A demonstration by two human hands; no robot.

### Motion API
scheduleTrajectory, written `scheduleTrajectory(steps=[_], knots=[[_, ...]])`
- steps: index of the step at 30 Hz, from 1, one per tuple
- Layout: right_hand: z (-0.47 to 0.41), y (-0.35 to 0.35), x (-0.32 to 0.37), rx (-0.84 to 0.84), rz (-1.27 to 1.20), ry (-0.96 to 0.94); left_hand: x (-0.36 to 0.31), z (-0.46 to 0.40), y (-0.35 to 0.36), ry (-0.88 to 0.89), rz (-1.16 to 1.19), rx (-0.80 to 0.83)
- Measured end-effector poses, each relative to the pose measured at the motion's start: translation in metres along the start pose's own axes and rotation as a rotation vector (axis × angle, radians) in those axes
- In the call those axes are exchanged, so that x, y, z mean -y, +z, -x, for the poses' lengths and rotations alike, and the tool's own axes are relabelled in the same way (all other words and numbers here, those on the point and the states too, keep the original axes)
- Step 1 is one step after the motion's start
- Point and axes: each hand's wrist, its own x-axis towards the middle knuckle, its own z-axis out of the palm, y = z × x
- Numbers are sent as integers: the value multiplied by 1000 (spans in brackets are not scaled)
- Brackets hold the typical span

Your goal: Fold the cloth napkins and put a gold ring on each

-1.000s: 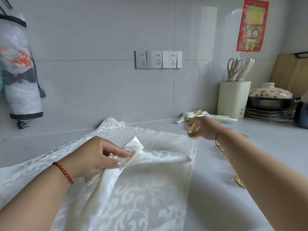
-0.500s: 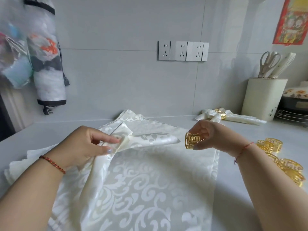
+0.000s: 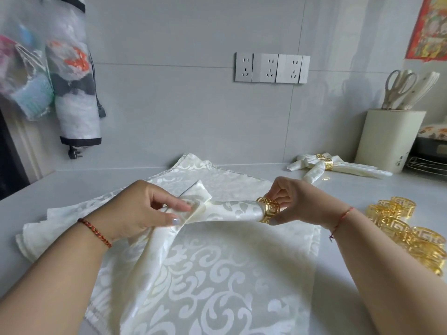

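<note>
My left hand (image 3: 142, 211) pinches the rolled cream napkin (image 3: 232, 209) above the flat cloths (image 3: 217, 274), while my right hand (image 3: 292, 204) holds a gold ring (image 3: 268, 209) around its end. Right of the napkin lie spare rings (image 3: 406, 233); behind them, a holder (image 3: 389, 139) contains scissors (image 3: 399, 91).

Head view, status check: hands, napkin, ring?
Left hand pinches folded napkin at its fold. Right hand holds gold ring on napkin's tip. Nothing in the way.

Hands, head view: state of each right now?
Left hand: pinching the folded napkin at its gathered middle.
Right hand: pinching the gold ring, which sits on the napkin's rolled end.
</note>
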Motion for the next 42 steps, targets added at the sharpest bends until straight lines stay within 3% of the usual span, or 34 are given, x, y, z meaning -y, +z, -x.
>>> scheduleTrajectory(steps=[9,26,33,42], knots=[[-1,6,4,40,162,-38,2,-4,6,32,-95,61],[1,33,27,85,163,-112,-1,-6,20,61,-159,75],[0,54,33,-9,53,-76,3,-7,28,39,-101,97],[1,52,32,-36,-76,-105,-2,-5,31,19,-118,246]])
